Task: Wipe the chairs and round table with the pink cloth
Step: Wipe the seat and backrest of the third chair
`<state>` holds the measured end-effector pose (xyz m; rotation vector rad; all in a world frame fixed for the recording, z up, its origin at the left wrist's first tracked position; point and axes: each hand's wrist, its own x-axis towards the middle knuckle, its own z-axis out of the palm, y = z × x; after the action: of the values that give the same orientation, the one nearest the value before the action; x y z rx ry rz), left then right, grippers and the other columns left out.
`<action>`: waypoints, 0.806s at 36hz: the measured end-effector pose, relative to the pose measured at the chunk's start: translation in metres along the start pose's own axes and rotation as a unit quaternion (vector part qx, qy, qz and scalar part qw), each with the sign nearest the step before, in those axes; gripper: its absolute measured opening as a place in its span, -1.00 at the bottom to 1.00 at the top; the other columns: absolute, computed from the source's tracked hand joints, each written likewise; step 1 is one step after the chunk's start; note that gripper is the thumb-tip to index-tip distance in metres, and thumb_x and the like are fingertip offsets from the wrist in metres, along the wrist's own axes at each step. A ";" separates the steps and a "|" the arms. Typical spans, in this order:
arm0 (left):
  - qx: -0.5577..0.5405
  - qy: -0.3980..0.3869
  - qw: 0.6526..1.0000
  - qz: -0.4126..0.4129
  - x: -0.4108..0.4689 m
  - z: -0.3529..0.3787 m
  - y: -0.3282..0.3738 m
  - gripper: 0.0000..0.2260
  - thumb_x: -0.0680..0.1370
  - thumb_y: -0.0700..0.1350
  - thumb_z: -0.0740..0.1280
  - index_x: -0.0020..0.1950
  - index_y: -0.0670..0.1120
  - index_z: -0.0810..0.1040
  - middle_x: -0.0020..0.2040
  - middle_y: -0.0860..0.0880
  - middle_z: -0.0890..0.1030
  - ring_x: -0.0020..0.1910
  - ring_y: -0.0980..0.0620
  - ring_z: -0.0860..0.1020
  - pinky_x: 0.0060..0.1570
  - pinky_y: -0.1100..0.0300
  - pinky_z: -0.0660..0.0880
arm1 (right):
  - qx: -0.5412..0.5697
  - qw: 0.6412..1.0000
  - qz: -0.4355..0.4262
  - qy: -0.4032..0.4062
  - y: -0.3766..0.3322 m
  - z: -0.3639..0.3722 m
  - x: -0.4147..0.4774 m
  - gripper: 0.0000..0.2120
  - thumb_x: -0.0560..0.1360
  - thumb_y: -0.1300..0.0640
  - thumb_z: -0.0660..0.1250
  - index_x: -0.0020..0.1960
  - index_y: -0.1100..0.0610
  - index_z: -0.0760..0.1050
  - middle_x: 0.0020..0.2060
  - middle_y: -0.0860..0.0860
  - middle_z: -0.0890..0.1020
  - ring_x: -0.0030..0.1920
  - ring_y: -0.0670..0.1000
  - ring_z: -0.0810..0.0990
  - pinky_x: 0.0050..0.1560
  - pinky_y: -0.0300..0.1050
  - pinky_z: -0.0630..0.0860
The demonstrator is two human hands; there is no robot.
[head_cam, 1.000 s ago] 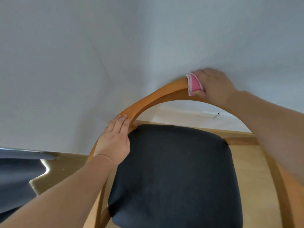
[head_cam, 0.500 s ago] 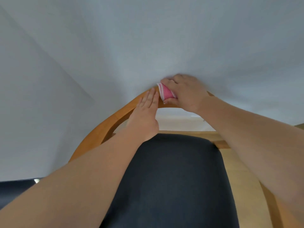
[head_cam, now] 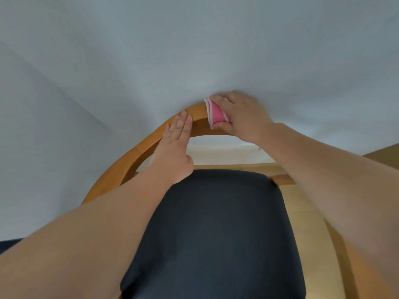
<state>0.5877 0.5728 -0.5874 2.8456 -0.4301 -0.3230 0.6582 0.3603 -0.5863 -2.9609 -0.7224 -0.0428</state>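
Note:
A wooden chair with a curved backrest (head_cam: 138,154) and a black padded seat (head_cam: 216,229) stands right below me, against a white wall. My right hand (head_cam: 244,117) grips the folded pink cloth (head_cam: 216,114) wrapped over the top of the backrest. My left hand (head_cam: 174,147) lies with straight fingers flat on the backrest, just left of the cloth. The round table is not in view.
A white wall (head_cam: 194,50) rises directly behind the chair, with a corner to the left. Light wooden floor (head_cam: 306,203) shows on the right of the seat. A dark object (head_cam: 8,243) peeks in at the lower left edge.
My left hand slid up the backrest from the left side toward the top. My right hand moved the cloth leftward along the backrest, then slightly back to the right.

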 end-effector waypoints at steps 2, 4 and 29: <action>-0.002 -0.002 1.000 -0.003 0.000 0.000 0.000 -0.16 0.49 -0.24 0.24 0.50 -0.02 -0.34 0.52 0.03 -0.34 0.48 0.10 -0.33 0.46 0.15 -0.26 | 0.019 1.000 0.011 0.003 0.005 0.001 -0.006 -0.29 0.50 -0.26 0.28 0.51 0.03 0.18 0.33 0.10 0.45 0.27 0.17 0.43 0.24 0.08 0.40; 0.001 -0.003 1.000 -0.004 0.000 0.000 0.000 -0.17 0.50 -0.24 0.23 0.50 -0.02 -0.35 0.52 0.04 -0.35 0.47 0.10 -0.34 0.45 0.16 -0.27 | 0.043 0.999 0.029 0.009 0.011 0.003 -0.014 -0.29 0.49 -0.24 0.30 0.51 0.06 0.20 0.33 0.11 0.45 0.27 0.18 0.43 0.23 0.09 0.41; 0.223 0.044 0.966 0.120 0.030 0.012 0.089 -0.32 0.54 -0.09 0.09 0.53 -0.12 -0.25 0.54 -0.10 -0.28 0.49 -0.05 -0.32 0.37 0.03 -0.40 | 0.081 0.977 0.195 -0.022 0.063 0.036 -0.110 -0.35 0.48 -0.20 0.37 0.40 0.00 0.15 0.14 0.06 0.52 0.05 0.09 0.55 -0.03 -0.03 0.56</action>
<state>0.5893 0.4784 -0.5804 3.1687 -0.9214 -0.0537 0.5903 0.2578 -0.6330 -2.8932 -0.1288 0.1034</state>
